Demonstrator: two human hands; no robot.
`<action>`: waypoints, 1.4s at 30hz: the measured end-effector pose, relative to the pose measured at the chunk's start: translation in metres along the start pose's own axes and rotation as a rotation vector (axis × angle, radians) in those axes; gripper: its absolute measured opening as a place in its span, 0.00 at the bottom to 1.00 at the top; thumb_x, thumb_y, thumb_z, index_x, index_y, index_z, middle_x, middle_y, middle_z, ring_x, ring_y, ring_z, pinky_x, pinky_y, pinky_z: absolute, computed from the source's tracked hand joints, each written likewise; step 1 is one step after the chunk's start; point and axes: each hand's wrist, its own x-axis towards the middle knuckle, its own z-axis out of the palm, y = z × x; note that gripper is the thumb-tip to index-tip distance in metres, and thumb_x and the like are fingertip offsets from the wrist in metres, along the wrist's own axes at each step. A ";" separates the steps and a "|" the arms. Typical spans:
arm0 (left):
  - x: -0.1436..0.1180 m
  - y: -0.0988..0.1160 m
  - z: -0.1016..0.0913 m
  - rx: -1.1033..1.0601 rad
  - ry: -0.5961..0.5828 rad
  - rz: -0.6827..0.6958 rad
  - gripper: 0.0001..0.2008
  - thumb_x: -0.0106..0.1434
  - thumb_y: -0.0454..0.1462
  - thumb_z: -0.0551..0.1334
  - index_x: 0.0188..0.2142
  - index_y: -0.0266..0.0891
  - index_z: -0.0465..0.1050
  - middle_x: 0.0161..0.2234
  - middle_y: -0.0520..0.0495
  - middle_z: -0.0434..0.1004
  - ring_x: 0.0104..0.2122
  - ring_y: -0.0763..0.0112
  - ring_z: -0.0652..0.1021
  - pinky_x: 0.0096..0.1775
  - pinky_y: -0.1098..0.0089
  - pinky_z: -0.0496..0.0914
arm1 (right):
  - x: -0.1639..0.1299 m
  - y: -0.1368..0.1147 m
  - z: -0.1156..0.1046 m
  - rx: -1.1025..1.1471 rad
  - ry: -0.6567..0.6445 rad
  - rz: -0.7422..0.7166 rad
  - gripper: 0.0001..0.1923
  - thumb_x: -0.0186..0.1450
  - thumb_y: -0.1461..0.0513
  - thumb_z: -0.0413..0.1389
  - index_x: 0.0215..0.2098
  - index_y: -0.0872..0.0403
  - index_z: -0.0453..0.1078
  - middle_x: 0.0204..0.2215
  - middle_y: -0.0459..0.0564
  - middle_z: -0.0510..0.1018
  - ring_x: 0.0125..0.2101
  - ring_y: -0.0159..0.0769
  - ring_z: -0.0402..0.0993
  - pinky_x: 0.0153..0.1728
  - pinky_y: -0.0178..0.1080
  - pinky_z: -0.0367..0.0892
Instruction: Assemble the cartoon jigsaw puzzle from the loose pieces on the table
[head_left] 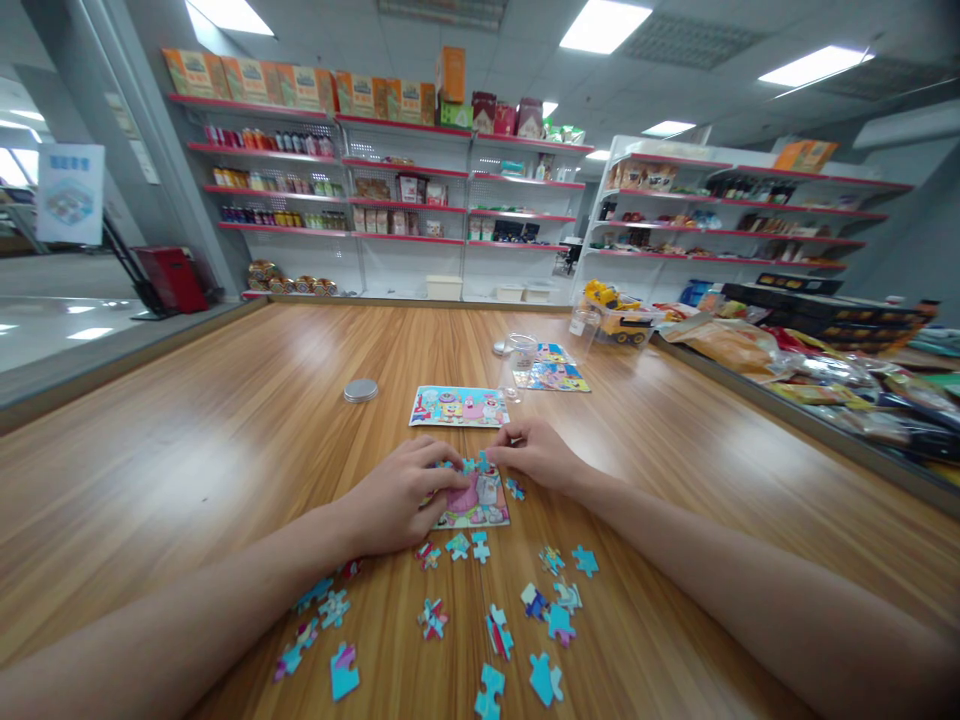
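Observation:
A partly joined jigsaw puzzle (491, 500) with pink and white cartoon figures lies flat on the wooden table. My left hand (409, 490) rests over its left part, fingers apart and pressing on it, so that side is hidden. At the upper right edge, my right hand (536, 455) pinches a small blue puzzle piece (484, 461) against the puzzle. Beside that hand lies a loose puzzle piece (515, 488). Several more loose pieces are scattered nearer to me, among them a plain blue one (585, 561). Beyond my hands is the picture card (459, 407) with the cartoon scene.
A round metal lid (361, 390) lies left of the card. To the right sit a clear plastic jar (521, 350) and another cartoon puzzle (553, 377). A clear bin with toy trucks (622, 322) stands farther back. Packaged goods (862, 390) fill the right side; stocked shelves (405, 180) line the back.

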 end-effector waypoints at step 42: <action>0.001 -0.003 -0.001 -0.087 -0.088 0.129 0.24 0.53 0.21 0.54 0.45 0.38 0.76 0.43 0.43 0.74 0.43 0.63 0.73 0.46 0.61 0.69 | -0.005 0.003 0.012 -0.273 0.121 -0.103 0.09 0.60 0.59 0.57 0.25 0.56 0.72 0.18 0.44 0.69 0.20 0.29 0.61 0.21 0.33 0.54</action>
